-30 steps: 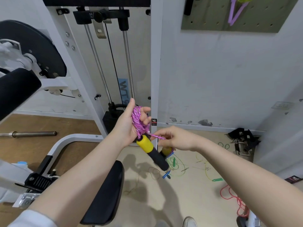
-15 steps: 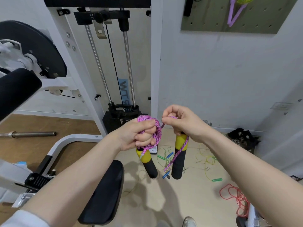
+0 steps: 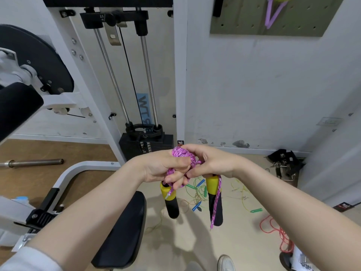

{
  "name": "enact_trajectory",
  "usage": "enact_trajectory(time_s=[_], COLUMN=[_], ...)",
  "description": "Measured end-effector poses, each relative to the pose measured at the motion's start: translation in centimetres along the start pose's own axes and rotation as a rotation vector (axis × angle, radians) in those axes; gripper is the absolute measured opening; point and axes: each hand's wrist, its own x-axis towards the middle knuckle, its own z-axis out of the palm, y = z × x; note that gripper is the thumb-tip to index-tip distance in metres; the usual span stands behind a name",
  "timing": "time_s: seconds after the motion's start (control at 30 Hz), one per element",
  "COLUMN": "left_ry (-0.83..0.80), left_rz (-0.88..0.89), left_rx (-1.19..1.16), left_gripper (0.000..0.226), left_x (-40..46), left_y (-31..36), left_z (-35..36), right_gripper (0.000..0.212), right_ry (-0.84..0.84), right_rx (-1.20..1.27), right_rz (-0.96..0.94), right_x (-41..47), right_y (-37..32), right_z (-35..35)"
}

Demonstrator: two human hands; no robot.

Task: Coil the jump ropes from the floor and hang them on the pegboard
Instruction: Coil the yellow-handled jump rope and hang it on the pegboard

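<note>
Pink jump rope — coiled, our left hand and right hand clamped on it together; next we secure it — then pegboard.

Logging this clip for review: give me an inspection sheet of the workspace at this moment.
Surface: beige floor, wood section at left.
Job's things: pink rope coiled, two yellow-black handles dangling; pegboard holds a purple rope.
Clutter: green rope, yellow rope, red rope loose on floor.
Grippers: left hand grips the coil; right hand pinches it.
Cables: machine cable.
Surroundings: weight machine, barbell.
</note>
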Motion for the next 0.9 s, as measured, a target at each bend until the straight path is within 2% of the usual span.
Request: enact_trajectory(time_s=[0.07,0.2,0.33,0.43,0.47,0.53,0.6,0.7,0.9], left_ry=[-0.011,0.06,0.287,0.558,0.612,0.614,0.594,0.592,0.756], left_rz=[-0.036,-0.033,0.021,0.096,0.116,0.15,0.215,0.326,0.389], left_rx=[0.031,0.026,0.105,0.111,0.125,0.154,0.147,0.031,-0.101], left_gripper=[0.05,0.043,0.029,0.004,0.003,0.013,0.02,0.022,0.02], left_x=[0.0,0.3,1.1,1.4,1.4,1.5,1.7,2.0,3.6], left_y=[0.1,0.1,0.5,1.0,1.0,0.9,0.6,0.0,-0.5], left_z=[0.1,0.1,0.5,0.3,0.2,0.4,0.9,1.4,3.3], right_gripper=[0.05,0.025,0.007,0.014,0.011,0.009,0.012,0.009,0.019], right_ry=[0.063,0.218,0.391,0.564,0.598,0.624,0.646,0.646,0.499], right_rx=[-0.089,-0.225,-0.445,-0.5,-0.498,-0.489,-0.41,-0.14,0.306], right_rz=[0.027,0.005,-0.018,-0.026,-0.022,-0.01,-0.003,0.034,0.14], right_x=[0.0,0.0,0.1,-0.4,-0.5,-0.7,-0.6,-0.6,-0.7], right_y=[0.1,0.8,1.1,0.9,1.1,0.9,0.7,0.3,0.1], right_z=[0.1,0.5,0.4,0.1,0.0,-0.2,-0.4,-0.6,-0.3])
